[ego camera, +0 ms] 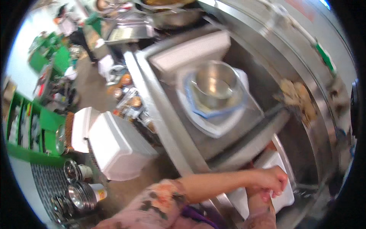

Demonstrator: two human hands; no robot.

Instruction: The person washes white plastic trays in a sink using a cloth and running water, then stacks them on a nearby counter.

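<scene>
My left hand (271, 181) reaches across from the left with bent fingers and lies over my right forearm (258, 201); blur hides whether it pinches anything. My right hand is mostly hidden behind my left wrist, above the near sink basin (297, 148). A white plastic tray or container (286, 197) lies in that basin, beneath my hands. Beyond the divider (251, 148), the far basin (186, 114) holds a round stainless steel pot (216, 83). The pot sits in a blue-rimmed angular dish (206, 114), which rests on a white plate or tray (211, 130).
A white foam-like block or lid (191, 54) leans in the far basin. Yellowish crumpled material (297, 97) lies on the back ledge. White cooler boxes (114, 148), steel bowls (81, 197) and green shelving (37, 128) stand left. A person (71, 27) is farther back.
</scene>
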